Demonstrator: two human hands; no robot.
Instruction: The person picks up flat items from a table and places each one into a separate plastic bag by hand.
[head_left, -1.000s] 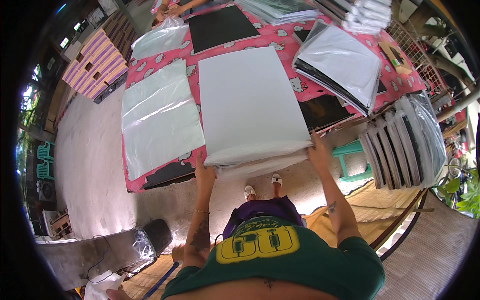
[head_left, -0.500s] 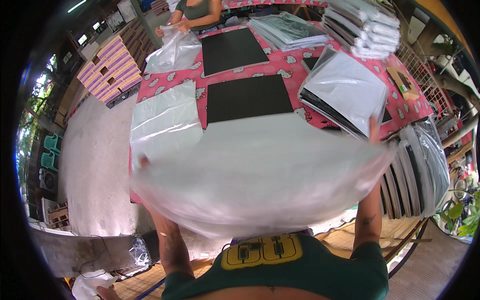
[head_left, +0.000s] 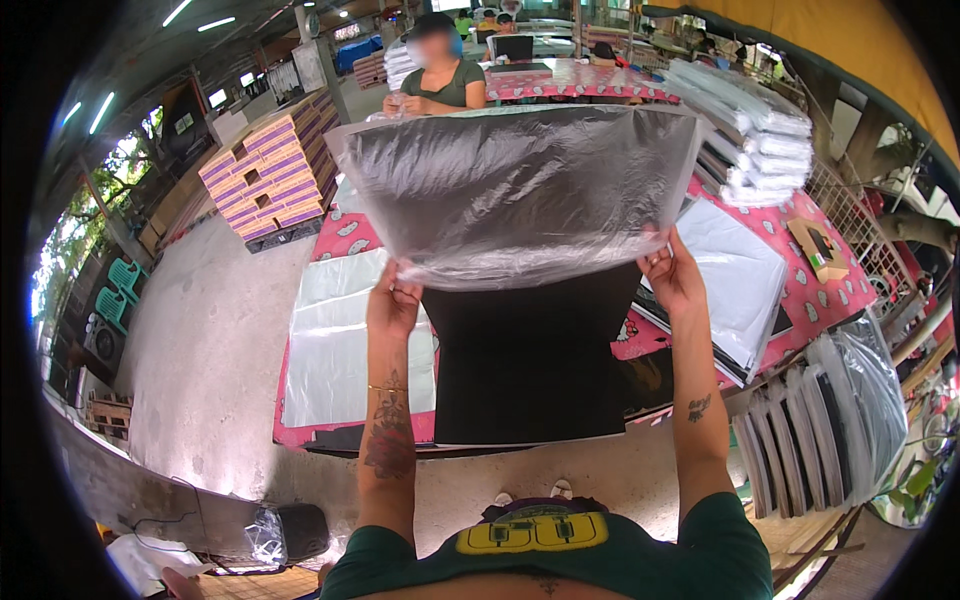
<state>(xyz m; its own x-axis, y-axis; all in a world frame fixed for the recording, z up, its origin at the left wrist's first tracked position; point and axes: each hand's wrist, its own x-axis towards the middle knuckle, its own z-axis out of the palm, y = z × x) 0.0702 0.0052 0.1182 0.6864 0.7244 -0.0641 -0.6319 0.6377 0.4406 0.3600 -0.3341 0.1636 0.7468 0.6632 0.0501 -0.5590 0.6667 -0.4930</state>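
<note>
hands up at chest height: the left hand (head_left: 393,300) pinches the lower left corner of a large clear plastic bag (head_left: 520,190), and the right hand (head_left: 672,278) pinches its lower right corner, both closed on the film with fingers curled. the bag hangs spread wide in the air above the black sheet (head_left: 530,360), which lies flat on the tabletop (head_left: 340,240) with its pink patterned cover, straight below the bag and between the two forearms.

left of the black sheet lies a flat layer of clear plastic bags (head_left: 345,350), untouched. right of the black sheet sits a stack of black sheets already in plastic (head_left: 735,280) (white-looking from the glare), and further right of it, off the tabletop edge, a rack of bagged sheets stood on edge (head_left: 830,420). beyond the black sheet, past the raised bag, a tall pile of wrapped sheets (head_left: 755,130) stands, and a person in a green top (head_left: 440,80) works at the far side. cardboard cartons (head_left: 270,175) are stacked on a pallet far to the left of the black sheet.

judging by this, the bag is picked up and spread, but whether its mouth is open cannot be told; the black sheet is not yet inside it, so the bagging itself looks to be left to do.
</note>
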